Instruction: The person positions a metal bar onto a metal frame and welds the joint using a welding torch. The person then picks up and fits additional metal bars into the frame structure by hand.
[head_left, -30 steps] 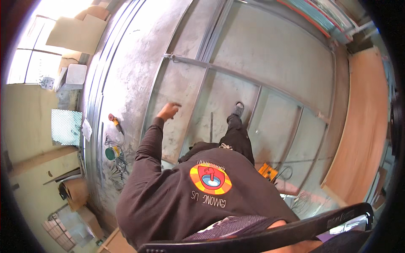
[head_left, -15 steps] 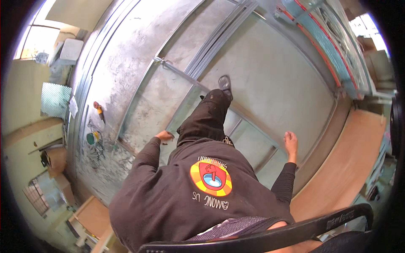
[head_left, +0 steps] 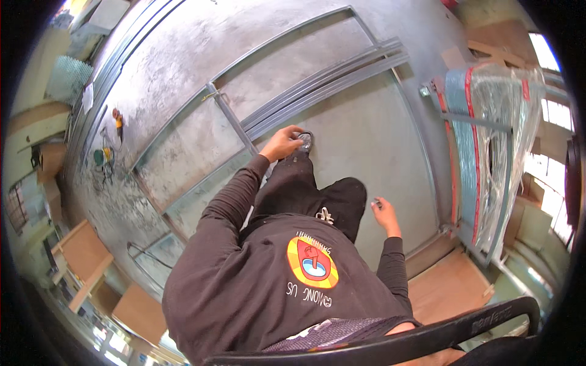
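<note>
My left hand (head_left: 283,143) is stretched forward over my leg, in front of my dark shoe (head_left: 306,141). Its fingers are loosely bent and apart, with nothing visible in them. Lower right, my right hand (head_left: 385,217) hangs beside my bent knee, fingers loosely parted; a small dark spot shows at its fingertips, too small to make out. Around my feet a metal frame (head_left: 229,116) of grey bars lies on the floor. Several long metal profiles (head_left: 323,85) lie side by side across it, beyond my left hand.
Plastic-wrapped panels (head_left: 473,152) stand in a metal rack at the right. A yellow-orange power tool (head_left: 118,125) and a green cable reel (head_left: 101,157) lie on the floor at left. A brown board (head_left: 448,283) is at lower right; wooden pieces (head_left: 85,253) stand at lower left.
I have stepped forward inside the frame and turned rightward. My left hand has swung up and ahead; my right hand has come down and closer to my body.
</note>
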### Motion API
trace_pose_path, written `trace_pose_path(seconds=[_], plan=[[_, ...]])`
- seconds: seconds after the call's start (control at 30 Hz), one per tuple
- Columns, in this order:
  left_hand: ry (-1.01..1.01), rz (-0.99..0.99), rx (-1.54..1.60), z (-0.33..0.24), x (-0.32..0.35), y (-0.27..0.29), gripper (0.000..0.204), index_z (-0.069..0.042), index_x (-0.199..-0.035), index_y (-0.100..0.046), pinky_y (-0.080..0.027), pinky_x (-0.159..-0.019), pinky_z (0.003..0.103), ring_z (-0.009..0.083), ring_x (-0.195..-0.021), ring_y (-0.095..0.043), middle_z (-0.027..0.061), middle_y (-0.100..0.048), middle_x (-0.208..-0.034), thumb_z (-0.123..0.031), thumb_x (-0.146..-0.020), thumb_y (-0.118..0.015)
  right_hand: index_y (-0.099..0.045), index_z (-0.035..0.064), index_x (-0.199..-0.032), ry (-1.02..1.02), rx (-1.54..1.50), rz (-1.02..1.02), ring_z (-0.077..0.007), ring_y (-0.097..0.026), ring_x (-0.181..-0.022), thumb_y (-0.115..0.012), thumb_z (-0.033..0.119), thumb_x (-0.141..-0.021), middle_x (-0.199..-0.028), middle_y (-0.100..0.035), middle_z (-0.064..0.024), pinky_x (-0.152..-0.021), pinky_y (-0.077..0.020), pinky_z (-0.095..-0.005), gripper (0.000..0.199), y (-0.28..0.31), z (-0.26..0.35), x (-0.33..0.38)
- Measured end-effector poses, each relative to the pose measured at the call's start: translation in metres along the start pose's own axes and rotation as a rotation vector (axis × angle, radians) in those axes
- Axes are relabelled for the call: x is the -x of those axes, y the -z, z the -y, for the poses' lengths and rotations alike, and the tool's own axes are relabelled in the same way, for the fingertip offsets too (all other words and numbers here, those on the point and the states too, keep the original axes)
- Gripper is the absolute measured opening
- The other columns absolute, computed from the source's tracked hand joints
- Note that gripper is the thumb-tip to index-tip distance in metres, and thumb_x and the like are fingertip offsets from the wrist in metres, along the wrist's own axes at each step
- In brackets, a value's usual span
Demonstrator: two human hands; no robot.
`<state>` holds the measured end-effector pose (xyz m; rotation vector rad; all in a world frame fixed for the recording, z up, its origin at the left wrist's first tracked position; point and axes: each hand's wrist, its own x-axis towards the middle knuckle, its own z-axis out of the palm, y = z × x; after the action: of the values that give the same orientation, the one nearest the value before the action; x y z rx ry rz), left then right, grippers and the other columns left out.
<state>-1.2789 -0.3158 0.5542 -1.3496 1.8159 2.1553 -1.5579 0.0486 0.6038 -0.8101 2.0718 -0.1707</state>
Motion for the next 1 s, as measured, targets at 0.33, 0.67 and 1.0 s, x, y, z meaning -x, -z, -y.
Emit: trace_pose_path(seconds=[0.33, 0.67, 1.0], plan=[[0.361, -0.373, -0.347, 0.031, -0.044, -0.138, 0.044, -0.006, -0.118, -0.063, -0.048, -0.094, 0.049, 0.0420, -0.112, -0.057, 0.0226, -0.061, -0.114, -0.033, -0.085, -0.070, -0.068, -0.0006, -0.099, 0.338, 0.378, 0.201, -0.0387, -0.068, -0.084, -0.066, 0.025, -0.089, -0.088, -0.071, -0.0206, -0.077, -0.0532, -0.0436, 0.028, 0.129, 0.027, -0.293], [0.648, -0.806, 0.006, 0.009, -0.054, -0.357, 0.044, -0.006, -0.117, -0.056, -0.039, -0.090, 0.046, 0.0364, -0.100, -0.048, 0.0178, -0.052, -0.102, -0.032, -0.086, -0.072, -0.062, 0.0018, -0.106, 0.609, 0.784, 0.481, -0.0433, -0.063, -0.096, -0.065, 0.017, -0.086, -0.105, -0.063, -0.0252, -0.084, -0.0513, -0.0504, 0.025, 0.030, -0.017, -0.560], [0.855, -0.881, 0.201, -0.021, -0.071, -0.402, 0.044, -0.004, -0.114, -0.051, -0.036, -0.088, 0.047, 0.0375, -0.100, -0.044, 0.0192, -0.047, -0.101, -0.019, -0.080, -0.074, -0.034, -0.0034, -0.147, 1.163, 1.065, 0.263, -0.0356, -0.041, -0.131, -0.069, 0.017, -0.081, -0.139, -0.044, -0.0179, -0.111, -0.0336, -0.0472, 0.077, -0.067, 0.005, -0.707]])
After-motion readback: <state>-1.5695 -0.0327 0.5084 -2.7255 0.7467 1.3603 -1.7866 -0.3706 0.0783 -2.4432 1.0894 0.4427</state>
